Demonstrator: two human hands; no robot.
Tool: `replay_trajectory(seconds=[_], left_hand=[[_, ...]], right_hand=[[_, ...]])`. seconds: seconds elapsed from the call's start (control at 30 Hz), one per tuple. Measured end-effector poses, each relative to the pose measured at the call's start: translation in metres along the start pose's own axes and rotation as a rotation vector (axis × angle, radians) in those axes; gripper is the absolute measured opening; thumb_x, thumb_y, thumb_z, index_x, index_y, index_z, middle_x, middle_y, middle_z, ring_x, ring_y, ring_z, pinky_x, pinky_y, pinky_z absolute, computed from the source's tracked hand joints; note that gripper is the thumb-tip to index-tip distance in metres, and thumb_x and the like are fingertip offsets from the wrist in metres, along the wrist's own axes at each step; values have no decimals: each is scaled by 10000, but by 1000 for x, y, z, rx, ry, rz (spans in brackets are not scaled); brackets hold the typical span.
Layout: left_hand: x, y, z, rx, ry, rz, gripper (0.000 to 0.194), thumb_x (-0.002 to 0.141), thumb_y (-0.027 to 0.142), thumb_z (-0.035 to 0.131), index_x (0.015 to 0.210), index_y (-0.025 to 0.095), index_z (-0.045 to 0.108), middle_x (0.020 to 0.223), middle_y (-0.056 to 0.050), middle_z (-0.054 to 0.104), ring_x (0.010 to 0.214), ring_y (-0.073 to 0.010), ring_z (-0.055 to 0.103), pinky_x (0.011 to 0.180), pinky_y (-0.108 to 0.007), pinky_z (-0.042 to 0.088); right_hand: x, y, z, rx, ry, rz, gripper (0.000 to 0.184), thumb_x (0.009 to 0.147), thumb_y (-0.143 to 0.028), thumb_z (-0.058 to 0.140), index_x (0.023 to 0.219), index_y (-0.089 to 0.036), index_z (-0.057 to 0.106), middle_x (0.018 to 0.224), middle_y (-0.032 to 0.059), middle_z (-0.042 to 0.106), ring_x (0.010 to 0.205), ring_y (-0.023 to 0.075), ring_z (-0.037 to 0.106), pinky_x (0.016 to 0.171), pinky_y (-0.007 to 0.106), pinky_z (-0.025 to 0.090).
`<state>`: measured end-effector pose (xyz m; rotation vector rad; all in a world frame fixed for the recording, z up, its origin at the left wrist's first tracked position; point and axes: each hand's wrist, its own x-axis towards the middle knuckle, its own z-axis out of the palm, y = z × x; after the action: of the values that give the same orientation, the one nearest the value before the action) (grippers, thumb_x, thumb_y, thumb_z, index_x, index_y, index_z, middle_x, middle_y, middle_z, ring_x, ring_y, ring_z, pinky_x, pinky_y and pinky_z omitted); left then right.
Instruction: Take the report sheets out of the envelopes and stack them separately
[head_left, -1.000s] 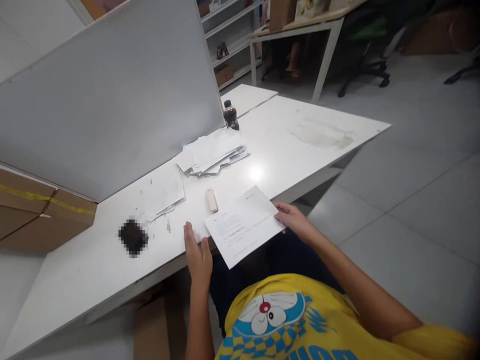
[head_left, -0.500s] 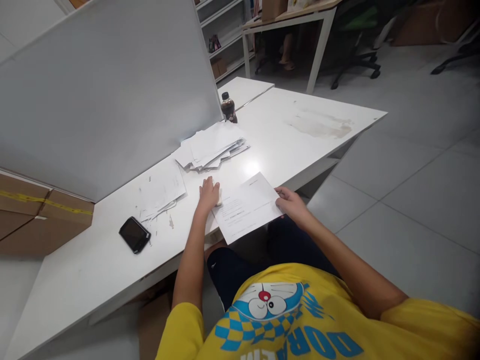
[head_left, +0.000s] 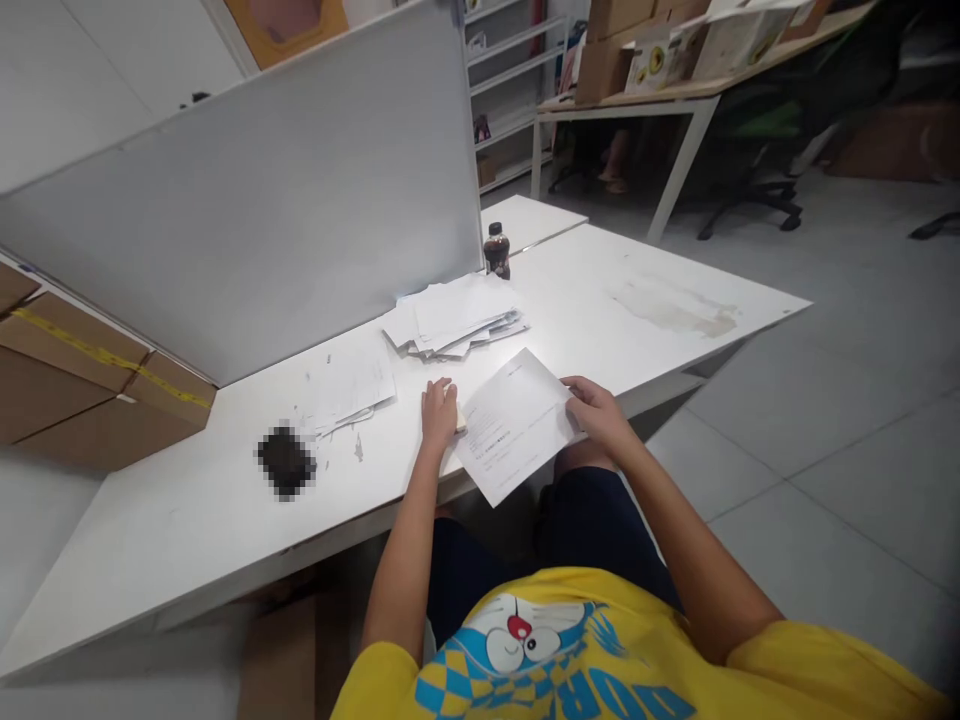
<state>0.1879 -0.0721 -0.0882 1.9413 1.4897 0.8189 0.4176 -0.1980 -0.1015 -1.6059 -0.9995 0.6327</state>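
In the head view, the right hand [head_left: 596,412] pinches a printed sheet [head_left: 516,424] overhanging the tabletop's [head_left: 187,540] near edge, while the left hand [head_left: 439,413] closes over a small cream object [head_left: 460,420] beside it. By the far divider [head_left: 262,220], a capped bottle [head_left: 496,250] holds dark liquid next to a paper pile [head_left: 456,315].

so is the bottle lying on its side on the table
No, the bottle stands upright with its cap on top, at the far end of the white table beside the divider panel.

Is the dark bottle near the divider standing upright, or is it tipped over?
Upright: the bottle stands on its base on the table, cap on top.
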Motion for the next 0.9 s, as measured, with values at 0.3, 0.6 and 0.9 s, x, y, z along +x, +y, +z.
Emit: replay_trajectory(seconds=[0.3, 0.6, 0.9], left_hand=[[-7, -1, -3, -126, 148, -67, 204, 866, 265, 534, 1022, 214, 655, 1005, -59, 699, 927, -216, 630, 880, -351, 480], [-6, -5, 2, -180, 161, -69, 190, 874, 240, 507, 974, 214, 666, 1001, -53, 710, 948, -210, 644, 889, -341, 484], [-13, -2, 11, -134, 158, -53, 283, 884, 193, 470, 1082, 210, 671, 1146, -65, 705, 1100, -214, 641, 996, -354, 483]], right_hand=[[72, -38, -5, -263, 361, -355, 467, 791, -215, 423, 1238, -223, 561, 1005, 86, 692, 782, 234, 630, 676, 323, 474], [199, -39, 65, -195, 111, -145, 586, 715, -237, 503, 1292, -137, 508, 1088, 150, 637, 967, 294, 594, 896, 439, 470], [168, 35, 59, -168, 156, -20, 570, 902, -481, 354, 1346, -142, 466, 1384, 212, 436, 1281, 303, 431, 1079, 489, 343]])
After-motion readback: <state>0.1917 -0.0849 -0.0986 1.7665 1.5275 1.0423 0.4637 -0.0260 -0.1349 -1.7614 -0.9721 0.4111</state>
